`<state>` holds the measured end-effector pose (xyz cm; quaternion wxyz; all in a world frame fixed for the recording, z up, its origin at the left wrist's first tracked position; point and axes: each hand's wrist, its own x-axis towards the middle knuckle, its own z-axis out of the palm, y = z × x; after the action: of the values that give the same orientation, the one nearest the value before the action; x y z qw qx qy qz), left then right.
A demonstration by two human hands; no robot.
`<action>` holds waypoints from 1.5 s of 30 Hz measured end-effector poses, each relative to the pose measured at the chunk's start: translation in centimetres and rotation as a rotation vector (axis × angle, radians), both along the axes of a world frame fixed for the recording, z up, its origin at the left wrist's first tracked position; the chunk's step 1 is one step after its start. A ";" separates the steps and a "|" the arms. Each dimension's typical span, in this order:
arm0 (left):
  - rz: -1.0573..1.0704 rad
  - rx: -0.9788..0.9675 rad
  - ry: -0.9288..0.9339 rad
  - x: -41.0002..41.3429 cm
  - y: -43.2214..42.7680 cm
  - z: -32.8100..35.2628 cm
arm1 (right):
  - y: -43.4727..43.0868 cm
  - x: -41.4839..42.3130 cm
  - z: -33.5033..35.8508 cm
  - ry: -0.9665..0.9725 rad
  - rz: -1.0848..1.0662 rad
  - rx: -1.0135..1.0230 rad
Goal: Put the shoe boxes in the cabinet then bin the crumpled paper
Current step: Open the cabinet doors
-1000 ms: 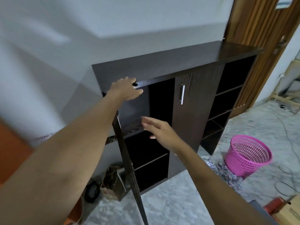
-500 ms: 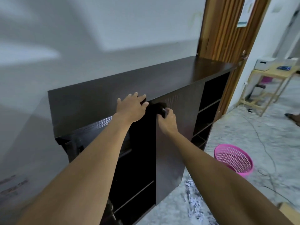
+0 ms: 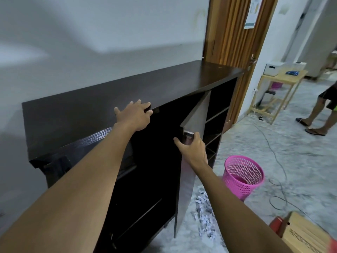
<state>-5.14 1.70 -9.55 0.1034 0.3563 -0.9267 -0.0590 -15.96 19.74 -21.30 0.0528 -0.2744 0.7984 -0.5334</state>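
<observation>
Room was dim, cool-toned. Soft light patch lay on wall (image 3: 109,30), broad shadow beneath. Cabinet (image 3: 109,92) interior was near black, shelves barely readable. Faint sheen showed on cabinet top and door (image 3: 198,114). Wide-angle bending appeared at edges. Floor (image 3: 300,161) and lower corners were smeared by motion blur.

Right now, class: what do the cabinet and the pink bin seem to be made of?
Cabinet: probably wood-grain laminate board, dark brown, slight sheen on top. Pink bin: likely moulded plastic, with a lattice of small holes.
</observation>
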 end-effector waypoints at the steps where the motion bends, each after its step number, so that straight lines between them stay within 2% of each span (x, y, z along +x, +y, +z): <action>1: 0.008 0.000 -0.004 -0.1 0.2 0.1 | 0.9 -0.1 -0.3 0.006 -0.003 -0.033; 7: 0.045 0.014 -0.026 -0.3 0.6 0.4 | 5.3 -1.7 -1.0 -0.009 0.026 -0.148; 11: 0.048 0.051 -0.010 -1.7 0.5 0.4 | 10.8 -5.1 -1.3 0.131 -0.132 -0.164; 15: -0.018 -0.035 -0.012 -5.7 2.2 0.0 | 14.5 -8.8 0.3 0.166 -0.222 -0.153; 17: -0.053 -0.063 -0.043 -8.3 3.1 0.1 | 15.5 -10.3 1.7 0.250 -0.302 -0.150; 20: -0.090 -0.098 -0.081 -11.9 4.2 0.1 | 16.2 -12.2 3.0 0.418 -0.383 -0.040; 24: -0.075 -0.156 -0.088 -15.4 5.5 -0.5 | 16.4 -15.3 3.1 0.498 -0.482 0.123; 28: -0.061 -0.242 -0.100 -17.5 5.8 -1.5 | 16.5 -19.3 3.6 0.433 -0.517 0.176; 33: -0.058 -0.250 -0.123 -19.3 5.2 -1.5 | 16.4 -22.7 4.0 0.378 -0.494 0.191; 42: -0.045 -0.237 -0.122 -19.7 5.5 -1.3 | 16.8 -22.4 3.7 0.398 -0.474 0.211; 45: -0.066 -0.235 -0.082 -19.1 6.4 -1.4 | 17.2 -21.2 3.8 0.414 -0.478 0.302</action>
<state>-24.22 8.07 -10.98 0.1043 0.3133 -0.9419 0.0612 -37.18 36.91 -17.52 -0.1965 -0.1711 0.9037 -0.3398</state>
